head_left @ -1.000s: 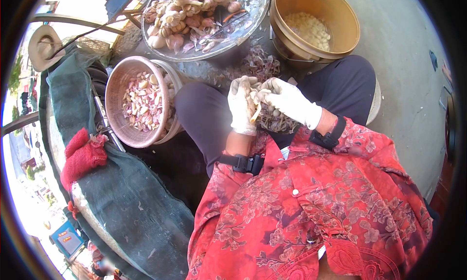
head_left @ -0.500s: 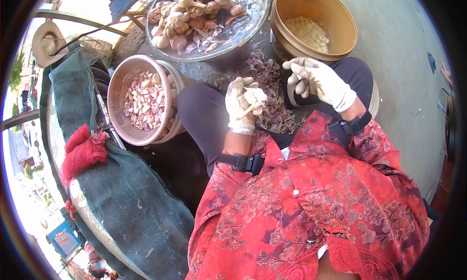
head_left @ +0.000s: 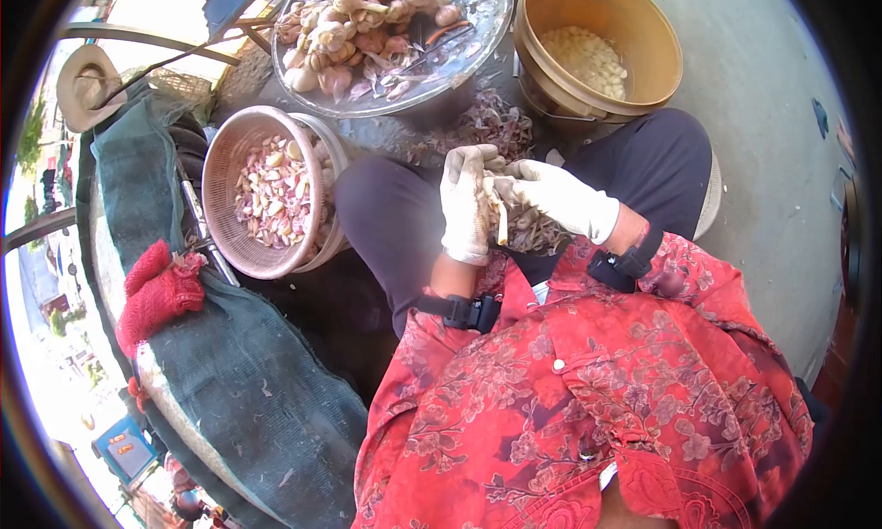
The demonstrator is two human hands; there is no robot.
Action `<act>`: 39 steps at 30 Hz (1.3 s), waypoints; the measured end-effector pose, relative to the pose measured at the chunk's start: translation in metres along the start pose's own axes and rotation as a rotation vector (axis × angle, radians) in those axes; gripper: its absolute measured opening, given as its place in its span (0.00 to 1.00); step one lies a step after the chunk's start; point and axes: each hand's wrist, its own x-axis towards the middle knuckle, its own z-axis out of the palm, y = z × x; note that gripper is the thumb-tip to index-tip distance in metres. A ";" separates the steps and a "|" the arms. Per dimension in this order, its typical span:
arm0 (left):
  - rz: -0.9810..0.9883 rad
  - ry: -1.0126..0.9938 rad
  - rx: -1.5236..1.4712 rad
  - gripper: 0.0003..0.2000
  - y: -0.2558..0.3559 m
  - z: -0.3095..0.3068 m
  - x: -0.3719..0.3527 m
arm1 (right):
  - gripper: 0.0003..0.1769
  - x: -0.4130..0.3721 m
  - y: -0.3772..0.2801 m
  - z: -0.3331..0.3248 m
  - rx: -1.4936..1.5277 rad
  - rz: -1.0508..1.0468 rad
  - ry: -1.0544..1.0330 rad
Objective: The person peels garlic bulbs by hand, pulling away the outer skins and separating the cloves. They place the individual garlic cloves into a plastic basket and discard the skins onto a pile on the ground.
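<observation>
In white gloves, my two hands meet above my lap around a garlic bulb [head_left: 501, 224], of which a pale stem sticks out below. My left hand [head_left: 466, 203] is closed around one side of it. The fingers of my right hand [head_left: 568, 199] pinch it from the other side, and most of the bulb is hidden between the gloves. Beneath them, loose garlic skins [head_left: 542, 235] lie heaped between my knees.
Whole garlic bulbs [head_left: 354, 24] are piled on a round metal tray [head_left: 432, 84] ahead. A pink basket [head_left: 216, 185] of cloves stands left; a yellow bucket [head_left: 657, 38] with peeled cloves stands right. A red glove [head_left: 161, 286] lies on green netting [head_left: 248, 373].
My right hand has come left and down to meet the left hand and now grips the garlic too. The left hand has turned slightly, with the bulb's stem now pointing down.
</observation>
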 end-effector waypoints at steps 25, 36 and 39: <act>0.056 0.014 -0.027 0.15 -0.018 -0.013 0.008 | 0.17 -0.009 -0.010 0.007 -0.089 -0.126 0.284; -0.391 0.070 -0.616 0.20 -0.005 -0.011 0.007 | 0.24 0.007 -0.001 0.016 -0.310 -0.191 0.238; -0.479 0.063 -0.719 0.21 -0.003 -0.014 0.008 | 0.22 0.003 -0.006 0.022 -0.388 -0.235 0.228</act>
